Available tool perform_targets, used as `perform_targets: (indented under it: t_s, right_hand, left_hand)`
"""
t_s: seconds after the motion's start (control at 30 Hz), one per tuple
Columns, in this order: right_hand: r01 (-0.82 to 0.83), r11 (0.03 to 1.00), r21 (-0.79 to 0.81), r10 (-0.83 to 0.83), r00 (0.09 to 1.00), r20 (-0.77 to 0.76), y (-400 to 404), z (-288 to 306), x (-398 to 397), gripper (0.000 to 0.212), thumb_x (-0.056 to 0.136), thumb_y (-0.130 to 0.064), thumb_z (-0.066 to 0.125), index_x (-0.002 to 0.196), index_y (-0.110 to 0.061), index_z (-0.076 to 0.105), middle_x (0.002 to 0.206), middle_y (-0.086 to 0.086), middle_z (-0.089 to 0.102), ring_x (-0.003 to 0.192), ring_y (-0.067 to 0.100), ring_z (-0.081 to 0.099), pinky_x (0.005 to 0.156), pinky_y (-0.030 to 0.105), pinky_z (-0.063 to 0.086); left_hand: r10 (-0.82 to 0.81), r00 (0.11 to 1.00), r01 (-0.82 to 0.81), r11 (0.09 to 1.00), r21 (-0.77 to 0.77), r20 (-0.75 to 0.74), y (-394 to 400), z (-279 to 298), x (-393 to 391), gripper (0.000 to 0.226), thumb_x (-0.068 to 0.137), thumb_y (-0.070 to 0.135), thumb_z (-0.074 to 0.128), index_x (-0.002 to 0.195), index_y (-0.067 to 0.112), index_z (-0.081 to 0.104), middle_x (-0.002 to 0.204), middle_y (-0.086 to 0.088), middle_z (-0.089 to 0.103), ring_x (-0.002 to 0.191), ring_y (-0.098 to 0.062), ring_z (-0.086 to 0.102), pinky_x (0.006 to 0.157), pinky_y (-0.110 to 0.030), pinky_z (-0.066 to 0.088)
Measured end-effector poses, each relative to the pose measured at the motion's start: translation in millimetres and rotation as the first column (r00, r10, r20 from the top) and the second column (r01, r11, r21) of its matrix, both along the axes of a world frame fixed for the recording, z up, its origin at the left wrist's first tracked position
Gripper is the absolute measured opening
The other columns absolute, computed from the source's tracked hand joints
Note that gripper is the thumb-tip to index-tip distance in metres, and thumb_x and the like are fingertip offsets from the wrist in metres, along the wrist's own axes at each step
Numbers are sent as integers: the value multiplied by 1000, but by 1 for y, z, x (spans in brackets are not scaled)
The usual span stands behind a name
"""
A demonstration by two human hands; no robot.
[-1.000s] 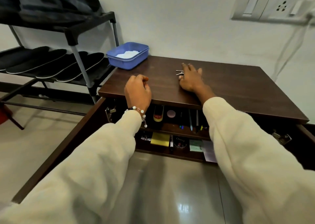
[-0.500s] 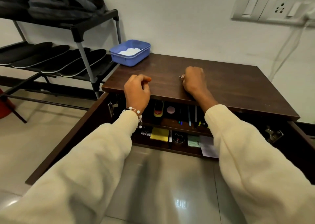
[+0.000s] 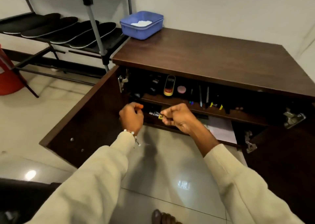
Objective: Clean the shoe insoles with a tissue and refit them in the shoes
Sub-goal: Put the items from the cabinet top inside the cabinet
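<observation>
Insoles [image 3: 56,30], dark with pale edges, are laid in a row on the rack shelf [image 3: 102,49] at the far left. A red object [image 3: 7,77] is seen on the floor below. Further right, a blue tub [image 3: 142,28] holding white tissue [image 3: 141,23] is set on the far left corner of the brown surface [image 3: 213,56]. Beneath it, between the open cupboard doors, the left hand [image 3: 132,117] is curled with nothing visibly held; the right hand [image 3: 177,116] pinches a small yellow object [image 3: 160,116]. Pens [image 3: 203,96] are stood on the upper inner shelf.
</observation>
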State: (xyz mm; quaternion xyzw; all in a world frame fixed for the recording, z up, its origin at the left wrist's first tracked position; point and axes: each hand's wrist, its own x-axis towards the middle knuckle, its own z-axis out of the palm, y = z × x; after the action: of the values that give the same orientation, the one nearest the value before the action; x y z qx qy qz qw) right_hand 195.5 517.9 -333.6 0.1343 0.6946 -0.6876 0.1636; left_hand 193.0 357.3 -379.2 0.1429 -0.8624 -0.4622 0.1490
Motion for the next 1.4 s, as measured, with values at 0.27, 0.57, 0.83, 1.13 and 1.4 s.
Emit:
perform_targets:
  t_s: [0.27, 0.57, 0.83, 1.13, 1.4]
  right_hand:
    - [176, 984, -33, -167, 971, 173, -33, -120, -69, 22, 88, 19, 41, 94, 9, 59, 80, 15, 54, 72, 26, 57, 51, 23, 55]
    - [165, 979, 117, -171, 984, 48, -94, -178, -131, 33, 84, 14, 46, 107, -2, 63, 105, 15, 64, 98, 27, 61, 91, 39, 51]
    - [132, 984, 118, -130, 991, -25, -93, -178, -128, 39, 92, 7, 43, 127, -7, 54, 108, 9, 61, 86, 15, 58, 66, 20, 43]
    - [240, 969, -52, -243, 968, -62, -67, -149, -78, 24, 90, 13, 49, 109, 8, 62, 98, 16, 66, 89, 19, 64, 81, 21, 54]
    - [186, 979, 80, -175, 977, -124, -16, -88, 18, 17, 91, 1, 52, 91, -9, 66, 77, 6, 68, 58, 11, 58, 49, 17, 45]
  left_hand:
    - [21, 977, -53, 988, 144, 211, -12, -84, -5, 19, 84, 2, 59, 82, 17, 71, 83, -13, 72, 77, -34, 70, 79, -43, 58]
    - [-15, 957, -47, 978, 204, 290, -21, -126, -33, 21, 84, 0, 58, 92, 15, 70, 81, -5, 69, 81, -27, 70, 83, -40, 57]
    - [-4, 955, -62, 975, 212, 298, -18, -137, -41, 20, 84, 1, 58, 93, 15, 71, 85, -7, 72, 83, -27, 70, 83, -40, 57]
    - [-29, 965, -28, 976, 215, 260, -12, -115, -17, 26, 85, -3, 56, 83, 21, 66, 83, -7, 71, 77, -28, 69, 80, -41, 58]
    - [-154, 977, 125, 974, 187, 150, 5, -69, 42, 28, 84, -3, 54, 84, 21, 69, 72, 2, 69, 70, -21, 68, 73, -40, 58]
